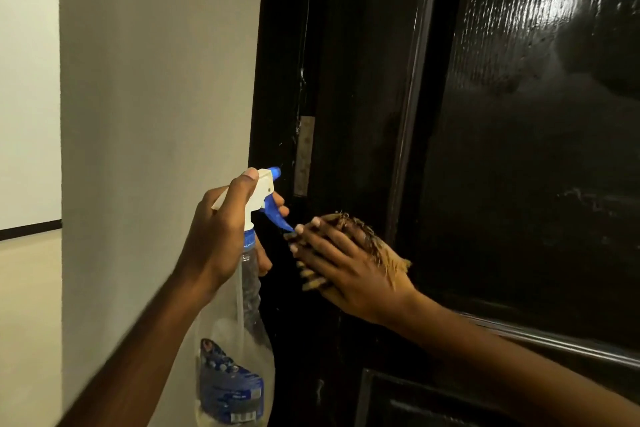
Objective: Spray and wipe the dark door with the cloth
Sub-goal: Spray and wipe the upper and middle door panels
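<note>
Two bare hands work at the hinge side of a dark door (512, 156). The door is glossy black, with a raised moulding running up it and another across under the right forearm; the large upper panel shows a rippled, streaky sheen where light reflects off it. A recessed lower panel begins near the bottom edge of the view.

Left hand (221, 239): grip clenched around the neck of a spray bottle (239, 350), thumb lying along the top of the white sprayer head, one finger curled on the blue trigger. Bottle body is clear soft plastic, ribbed at the neck and widening toward the base, with a blue printed label low down; a thin dip tube is visible inside. Liquid level cannot be read. The blue nozzle points at the door frame, close to it.

Right hand (346, 270): palm down, fingers spread flat, pressing a cloth (388, 253) against the door just right of the frame and below the hinge. The cloth is tan to yellow with a frayed, fringed edge showing past the knuckles and below the fingers; most of it is hidden under the hand. Fingertips of the right hand sit just beside the tip of the sprayer trigger; whether they touch cannot be told.

A dull metal hinge plate (304, 156), a narrow upright rectangle, sits in the gap between door and frame, above both hands. Left of the frame is a plain, matte off-white wall (156, 80).
</note>
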